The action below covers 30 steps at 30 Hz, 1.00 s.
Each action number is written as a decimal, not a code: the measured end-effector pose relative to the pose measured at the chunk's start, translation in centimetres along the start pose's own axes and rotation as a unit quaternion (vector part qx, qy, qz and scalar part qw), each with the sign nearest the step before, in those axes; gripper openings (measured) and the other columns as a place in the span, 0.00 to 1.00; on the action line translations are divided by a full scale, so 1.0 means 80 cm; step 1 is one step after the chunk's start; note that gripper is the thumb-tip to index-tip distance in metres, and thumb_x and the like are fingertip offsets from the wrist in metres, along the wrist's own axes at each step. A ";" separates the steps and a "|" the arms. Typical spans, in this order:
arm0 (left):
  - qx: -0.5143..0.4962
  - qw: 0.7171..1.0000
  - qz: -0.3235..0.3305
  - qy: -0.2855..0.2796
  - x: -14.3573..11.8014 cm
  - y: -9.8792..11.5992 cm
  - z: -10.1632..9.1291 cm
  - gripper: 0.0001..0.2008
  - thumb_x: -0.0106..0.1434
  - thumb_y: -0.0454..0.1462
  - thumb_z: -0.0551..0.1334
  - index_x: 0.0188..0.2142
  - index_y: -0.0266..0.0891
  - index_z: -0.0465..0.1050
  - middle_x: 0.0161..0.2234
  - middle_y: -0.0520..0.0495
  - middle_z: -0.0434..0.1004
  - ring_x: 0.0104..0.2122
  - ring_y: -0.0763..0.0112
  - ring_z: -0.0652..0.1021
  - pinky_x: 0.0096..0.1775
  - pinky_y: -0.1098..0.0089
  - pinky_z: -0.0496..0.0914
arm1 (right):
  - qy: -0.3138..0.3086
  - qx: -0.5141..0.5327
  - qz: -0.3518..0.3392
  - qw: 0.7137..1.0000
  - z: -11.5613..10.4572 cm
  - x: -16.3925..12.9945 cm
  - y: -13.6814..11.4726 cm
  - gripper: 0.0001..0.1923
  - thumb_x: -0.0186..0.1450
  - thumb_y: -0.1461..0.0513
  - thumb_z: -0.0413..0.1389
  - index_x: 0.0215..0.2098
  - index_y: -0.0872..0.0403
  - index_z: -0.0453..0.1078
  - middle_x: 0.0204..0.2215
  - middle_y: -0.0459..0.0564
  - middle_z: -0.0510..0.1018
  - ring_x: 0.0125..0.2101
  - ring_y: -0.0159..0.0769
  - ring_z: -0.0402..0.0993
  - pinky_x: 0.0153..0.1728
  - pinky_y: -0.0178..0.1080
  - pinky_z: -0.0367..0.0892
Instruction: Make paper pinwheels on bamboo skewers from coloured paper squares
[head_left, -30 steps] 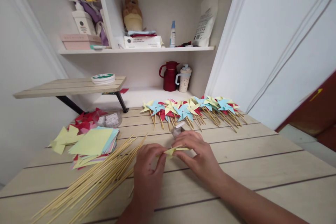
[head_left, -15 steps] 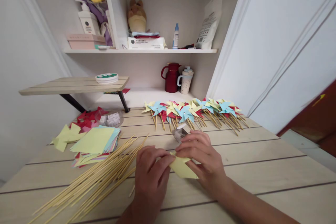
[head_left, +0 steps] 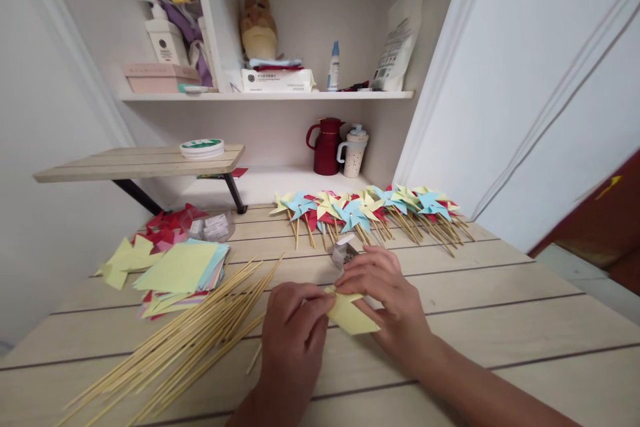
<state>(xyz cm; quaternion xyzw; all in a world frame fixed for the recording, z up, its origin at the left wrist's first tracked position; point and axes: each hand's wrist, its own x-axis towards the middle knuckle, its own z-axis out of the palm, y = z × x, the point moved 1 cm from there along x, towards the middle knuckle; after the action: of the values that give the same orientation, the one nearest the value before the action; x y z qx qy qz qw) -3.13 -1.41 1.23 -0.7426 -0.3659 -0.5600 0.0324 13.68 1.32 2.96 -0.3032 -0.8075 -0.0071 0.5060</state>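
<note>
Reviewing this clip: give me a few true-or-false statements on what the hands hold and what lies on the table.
1. Both hands hold a yellow paper piece. True.
2. The bamboo skewers lie right of the right hand. False: they lie beside the left hand, on its left.
3. Finished pinwheels lie in a row beyond the hands. True.
4. The stack of paper squares is topped by a red sheet. False: the top sheet is yellow.

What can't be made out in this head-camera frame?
- Centre of the yellow paper: covered by the fingers of the left hand and right hand.
- Small box: partly behind the right hand, print too small.
- Skewers: ends cut off by the bottom edge.
- Packet on the shelf: label too small.
</note>
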 end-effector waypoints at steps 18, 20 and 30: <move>0.049 0.992 -0.116 -0.001 0.022 -0.031 -0.045 0.11 0.68 0.35 0.55 0.43 0.43 0.75 0.34 0.48 0.80 0.35 0.68 0.77 0.41 0.65 0.69 | -0.015 -0.006 -0.042 0.999 -0.010 -0.002 0.040 0.09 0.62 0.68 0.57 0.38 0.49 0.73 0.32 0.47 0.82 0.39 0.43 0.76 0.49 0.53 0.64; 0.133 0.981 -0.136 0.037 0.029 -0.050 -0.058 0.10 0.67 0.36 0.56 0.41 0.42 0.76 0.35 0.49 0.81 0.36 0.67 0.78 0.42 0.65 0.68 | -0.020 -0.005 -0.037 0.999 -0.011 -0.002 0.040 0.09 0.63 0.68 0.57 0.38 0.49 0.74 0.33 0.47 0.82 0.40 0.44 0.76 0.49 0.54 0.63; 0.450 0.877 -0.162 -0.040 0.028 -0.104 -0.086 0.10 0.63 0.34 0.59 0.37 0.42 0.80 0.44 0.42 0.79 0.45 0.51 0.73 0.46 0.53 0.63 | -0.049 0.012 -0.038 0.998 -0.008 -0.004 0.037 0.10 0.62 0.69 0.57 0.38 0.49 0.74 0.34 0.48 0.82 0.41 0.43 0.75 0.48 0.52 0.64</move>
<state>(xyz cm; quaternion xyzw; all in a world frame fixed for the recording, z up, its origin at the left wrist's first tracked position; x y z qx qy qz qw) -13.24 2.65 2.72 -0.6004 -0.6944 -0.3018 0.2574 15.77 3.36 2.19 -0.2659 -0.8425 -0.0014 0.4685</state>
